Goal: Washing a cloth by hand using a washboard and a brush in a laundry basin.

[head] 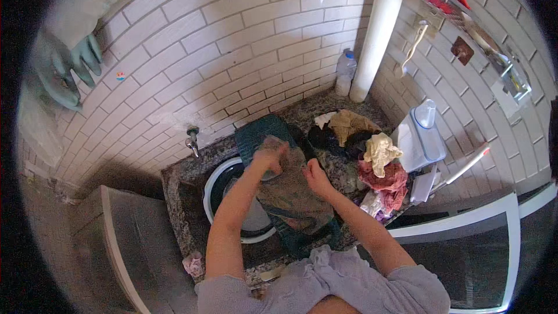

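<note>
A dark green ribbed washboard [260, 130] lies across a stone laundry sink [175, 209]. Spread on the board is a brownish cloth [291, 192]. My left hand [271, 153] is at the cloth's upper part, blurred, and its exact grip cannot be told. At the cloth's right edge, my right hand [317, 177] has its fingers bent; whether they pinch the fabric is unclear. Beside the board, in the basin, stands a round tub with a white rim [208, 198], partly hidden by my left forearm.
Several crumpled clothes [383, 179] lie on the stone counter at right, near a clear-lidded container [420, 139]. A metal tap [192, 141] juts from the brick-patterned wall. A plastic bottle [345, 72] stands by the white pipe [379, 35]. Rubber gloves [65, 69] hang upper left.
</note>
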A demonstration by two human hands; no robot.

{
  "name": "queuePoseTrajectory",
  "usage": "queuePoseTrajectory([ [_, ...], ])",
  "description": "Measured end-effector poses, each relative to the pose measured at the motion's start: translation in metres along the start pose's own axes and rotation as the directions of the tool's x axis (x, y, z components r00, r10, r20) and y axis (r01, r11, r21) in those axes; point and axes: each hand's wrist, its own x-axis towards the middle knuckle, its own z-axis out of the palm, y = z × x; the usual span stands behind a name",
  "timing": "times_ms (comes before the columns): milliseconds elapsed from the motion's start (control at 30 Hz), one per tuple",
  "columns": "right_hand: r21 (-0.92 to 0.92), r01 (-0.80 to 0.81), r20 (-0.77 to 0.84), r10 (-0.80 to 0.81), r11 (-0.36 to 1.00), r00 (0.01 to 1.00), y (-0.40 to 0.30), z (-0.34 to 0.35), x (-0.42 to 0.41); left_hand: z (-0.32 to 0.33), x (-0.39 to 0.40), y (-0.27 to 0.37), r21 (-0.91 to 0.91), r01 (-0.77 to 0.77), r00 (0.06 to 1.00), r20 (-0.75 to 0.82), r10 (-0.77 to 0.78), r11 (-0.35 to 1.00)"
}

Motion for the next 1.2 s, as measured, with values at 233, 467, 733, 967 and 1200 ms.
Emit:
queuePoseTrajectory([
  [233, 0.041, 0.184, -0.016, -0.184, 0.982, 0.983, -0.016, -0.031, -0.020, 0.013, 0.001, 0.032, 0.434, -0.078, 0.986, 0.164, 0.006, 0.898],
  [467, -0.602, 0.217, 0.354, 0.013, 0.769, 0.935, -0.011, -0.063, -0.007, -0.050, -0.066, 0.020, 0.164, 0.121, 0.958, -0.279, -0.072, 0.979],
  [733, -0.357, 0.382, -0.051, -0.426, 0.853, 0.903, -0.130, -0.096, -0.021, -0.140, -0.115, -0.039, -0.026, -0.084, 0.701, -0.712, 0.041, 0.996],
  [967, -0.439, 0.574, -0.145, -0.685, 0.691, 0.714, -0.150, -0.077, -0.053, -0.132, -0.136, -0.033, -0.057, -0.231, 0.502, -0.862, 0.069, 0.971],
  [1200, -0.460, 0.448, 0.308, -0.336, 0.766, 0.890, -0.025, 0.029, -0.111, 0.015, -0.120, -0.054, -0.118, 0.105, 0.826, -0.543, -0.153, 0.987],
])
